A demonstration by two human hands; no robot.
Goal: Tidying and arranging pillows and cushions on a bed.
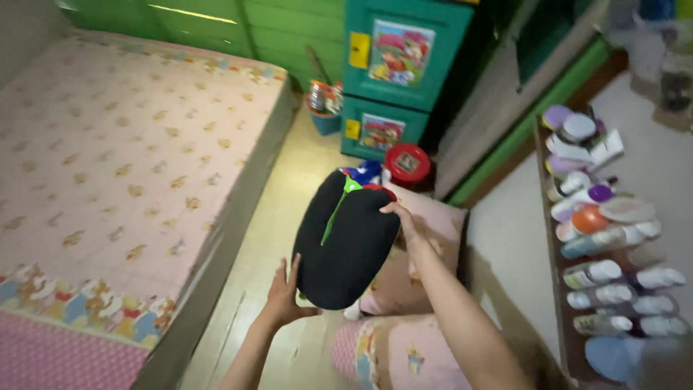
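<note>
Two hands carry one black cushion [345, 242] in the air above the floor [271, 238], between the bed and the shelf. The left hand [285, 295] is spread with its palm pressed against the cushion's lower edge, taking the weight from below. The right hand [403, 217] curls over the upper right edge, fingers hooked on the rim, which steadies the cushion and keeps it from tipping. Held from opposite edges in this way, the cushion stands nearly upright. A green strip runs down its face; what lies at its far end, blue and red, is too blurred to identify with confidence. Beneath the right forearm lie pink pillows [404, 289], stacked on the floor. To the left of the left hand runs a bed [123, 159] with a pink patterned sheet. Beyond the cushion stand a teal cabinet [397, 79] and a round red tin [407, 163]. To the right of the right hand, a shelf [552, 238] carries rows of bottles [606, 238].
</note>
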